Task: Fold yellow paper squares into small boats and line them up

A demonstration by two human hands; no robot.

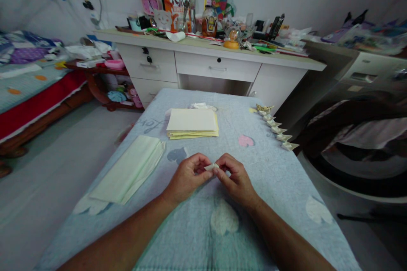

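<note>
Between my two hands is a small folded piece of pale paper [211, 167], pinched at both ends just above the cloth. My left hand [190, 176] has thumb and forefinger closed on its left end. On the right end, my right hand [235, 179] grips with thumb and fingertips, which hide part of the folds. A row of small folded paper boats [277, 130] runs along the table's right side; the farthest one is patterned in dark and yellow. Beyond my hands lies a stack of cream and yellow paper sheets [191, 120].
A large folded pale green sheet [129, 169] lies at the left on the blue patterned tablecloth [178, 237]. Behind the table stands a white desk [197, 61] with cluttered top. A front-loading washing machine [369, 76] is close on the right, a bed [38, 89] at left.
</note>
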